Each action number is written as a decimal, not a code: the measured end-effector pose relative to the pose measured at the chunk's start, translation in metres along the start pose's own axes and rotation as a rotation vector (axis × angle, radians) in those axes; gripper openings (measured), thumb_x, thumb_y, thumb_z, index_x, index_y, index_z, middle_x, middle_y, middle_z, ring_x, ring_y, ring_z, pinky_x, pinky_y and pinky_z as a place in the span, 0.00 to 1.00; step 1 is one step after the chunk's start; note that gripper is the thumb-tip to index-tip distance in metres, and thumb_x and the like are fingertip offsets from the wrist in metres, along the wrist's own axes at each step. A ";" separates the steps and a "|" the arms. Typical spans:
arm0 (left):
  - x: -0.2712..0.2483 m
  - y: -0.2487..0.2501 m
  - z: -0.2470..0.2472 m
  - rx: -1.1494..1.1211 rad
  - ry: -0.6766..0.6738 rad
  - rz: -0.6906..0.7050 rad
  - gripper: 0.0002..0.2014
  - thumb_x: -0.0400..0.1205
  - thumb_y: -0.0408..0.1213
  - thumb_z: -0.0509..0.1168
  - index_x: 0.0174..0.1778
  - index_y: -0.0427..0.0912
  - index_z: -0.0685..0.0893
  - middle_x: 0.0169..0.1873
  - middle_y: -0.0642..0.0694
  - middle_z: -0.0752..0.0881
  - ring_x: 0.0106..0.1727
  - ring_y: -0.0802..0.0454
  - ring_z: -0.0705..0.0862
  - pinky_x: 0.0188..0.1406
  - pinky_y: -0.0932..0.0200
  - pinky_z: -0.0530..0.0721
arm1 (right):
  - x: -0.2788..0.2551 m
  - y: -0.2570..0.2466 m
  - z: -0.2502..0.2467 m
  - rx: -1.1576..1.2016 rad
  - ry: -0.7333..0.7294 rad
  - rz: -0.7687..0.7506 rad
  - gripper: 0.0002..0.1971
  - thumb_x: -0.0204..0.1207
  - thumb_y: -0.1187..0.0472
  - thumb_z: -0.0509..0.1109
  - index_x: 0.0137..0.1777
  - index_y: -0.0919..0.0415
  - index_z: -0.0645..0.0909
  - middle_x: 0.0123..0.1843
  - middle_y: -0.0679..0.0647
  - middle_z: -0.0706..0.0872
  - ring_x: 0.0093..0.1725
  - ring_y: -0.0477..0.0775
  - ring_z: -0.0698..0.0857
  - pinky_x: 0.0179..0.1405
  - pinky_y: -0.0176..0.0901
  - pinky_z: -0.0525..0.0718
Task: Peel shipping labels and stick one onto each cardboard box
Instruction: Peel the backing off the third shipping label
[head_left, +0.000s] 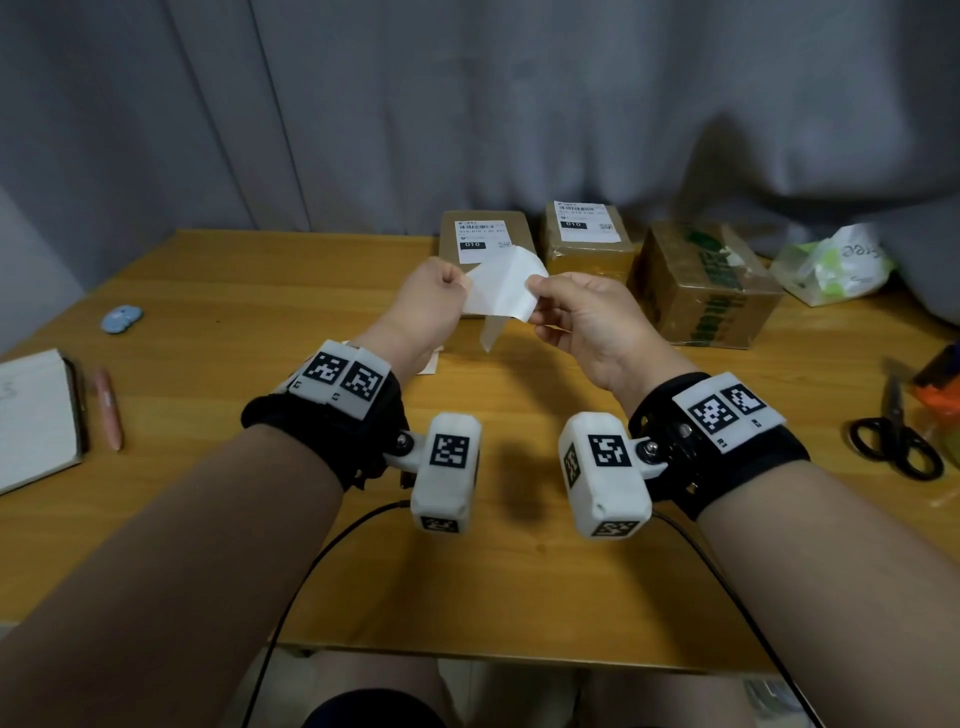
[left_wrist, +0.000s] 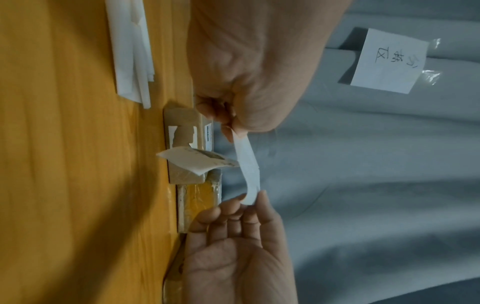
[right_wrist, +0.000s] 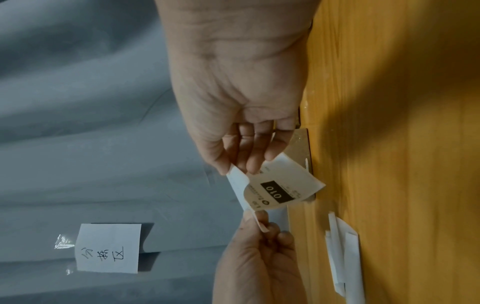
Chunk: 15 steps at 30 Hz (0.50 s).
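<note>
"010" stands on the held label (right_wrist: 276, 190) and both stuck labels (head_left: 483, 241) (other print illegible).

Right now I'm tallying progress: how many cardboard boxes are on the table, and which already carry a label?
3, along the table's far edge: the left box labelled, the middle box labelled, the right box bare. More may be hidden behind the hands.

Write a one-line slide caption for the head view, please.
Both hands, left and right, peel a shipping label above the wooden table.
</note>
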<state>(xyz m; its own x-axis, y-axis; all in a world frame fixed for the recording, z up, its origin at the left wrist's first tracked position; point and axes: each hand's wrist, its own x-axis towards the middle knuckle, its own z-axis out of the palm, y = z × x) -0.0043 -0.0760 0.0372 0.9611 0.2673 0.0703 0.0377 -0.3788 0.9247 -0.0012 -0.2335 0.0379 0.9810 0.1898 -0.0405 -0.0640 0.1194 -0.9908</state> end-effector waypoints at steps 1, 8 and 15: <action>0.000 -0.001 -0.001 0.030 0.002 -0.006 0.08 0.85 0.34 0.55 0.40 0.47 0.73 0.34 0.51 0.74 0.33 0.56 0.70 0.31 0.63 0.70 | 0.000 0.000 0.001 0.002 0.003 0.002 0.03 0.76 0.63 0.71 0.41 0.61 0.83 0.30 0.50 0.86 0.31 0.45 0.82 0.37 0.38 0.81; 0.009 -0.014 -0.005 0.172 0.048 -0.067 0.11 0.84 0.30 0.52 0.36 0.46 0.70 0.34 0.51 0.72 0.34 0.57 0.70 0.29 0.62 0.68 | 0.004 0.004 0.004 0.011 0.038 0.018 0.05 0.76 0.64 0.70 0.39 0.60 0.83 0.28 0.50 0.84 0.29 0.44 0.80 0.34 0.36 0.81; 0.009 -0.024 -0.012 0.182 0.078 -0.187 0.08 0.84 0.27 0.51 0.50 0.38 0.75 0.42 0.43 0.77 0.45 0.46 0.74 0.33 0.60 0.71 | 0.005 0.008 -0.002 -0.014 0.050 0.031 0.03 0.76 0.64 0.70 0.41 0.59 0.83 0.36 0.53 0.85 0.33 0.46 0.81 0.34 0.36 0.81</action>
<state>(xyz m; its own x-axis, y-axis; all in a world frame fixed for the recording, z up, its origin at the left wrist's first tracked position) 0.0007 -0.0542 0.0203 0.9092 0.4121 -0.0602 0.2677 -0.4675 0.8425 0.0035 -0.2340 0.0291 0.9865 0.1441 -0.0773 -0.0923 0.1008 -0.9906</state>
